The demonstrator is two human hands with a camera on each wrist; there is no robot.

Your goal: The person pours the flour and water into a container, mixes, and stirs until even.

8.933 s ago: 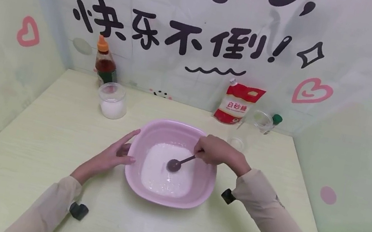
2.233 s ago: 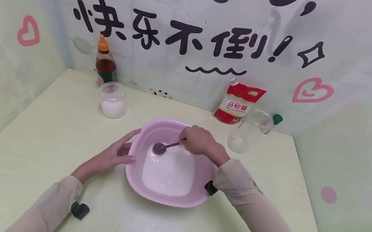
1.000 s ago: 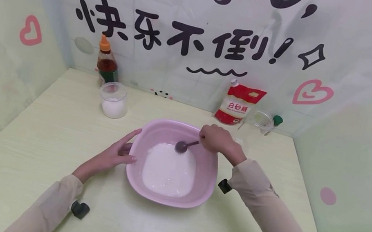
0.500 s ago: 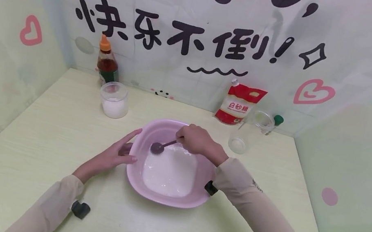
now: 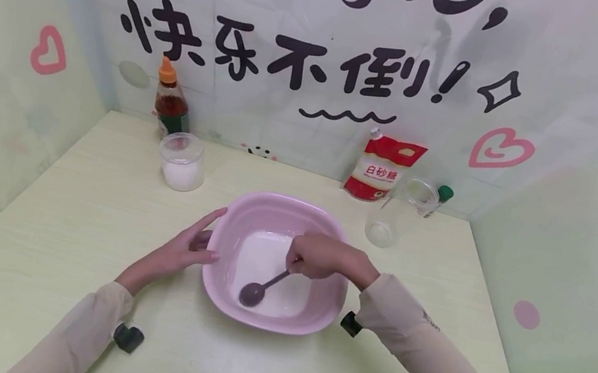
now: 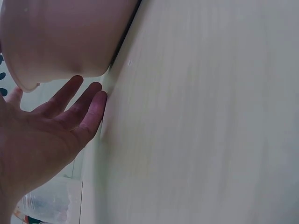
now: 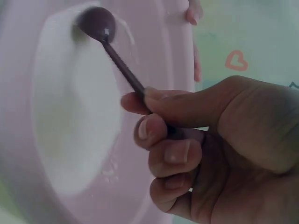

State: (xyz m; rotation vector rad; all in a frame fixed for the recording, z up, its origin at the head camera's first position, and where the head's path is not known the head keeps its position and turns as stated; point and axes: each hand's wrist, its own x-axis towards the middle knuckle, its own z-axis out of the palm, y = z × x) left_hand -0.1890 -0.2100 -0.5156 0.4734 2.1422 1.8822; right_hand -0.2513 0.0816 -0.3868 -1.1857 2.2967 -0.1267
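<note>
A pink basin (image 5: 333, 312) stands on the table, with a milky white layer (image 5: 253, 258) in its bottom. My left hand (image 5: 175, 255) touches the basin's left side, thumb and forefinger at the rim. In the left wrist view the other fingers (image 6: 88, 105) extend fairly straight beside the outer wall. My right hand (image 5: 319, 255) is over the basin and grips a dark brown-purple spoon (image 5: 252, 294) by its handle, fingers curled round it. The round spoon bowl is at the near-left part of the white layer; its underside is hidden. Droplets dot the basin's inner wall in the right wrist view.
Behind the basin at left are a clear tub (image 5: 182, 166) of white contents and an orange-capped sauce bottle (image 5: 171, 104). At back right stand a red-and-white sugar pouch (image 5: 380, 171), a clear jar (image 5: 384, 228) and a green-capped bottle (image 5: 444, 194). Printed cloth walls surround the table.
Across the earlier frames the spoon shifts about inside the basin. Since half a second ago, my right hand has brought it from the far left toward the near side. My left hand stays at the rim.
</note>
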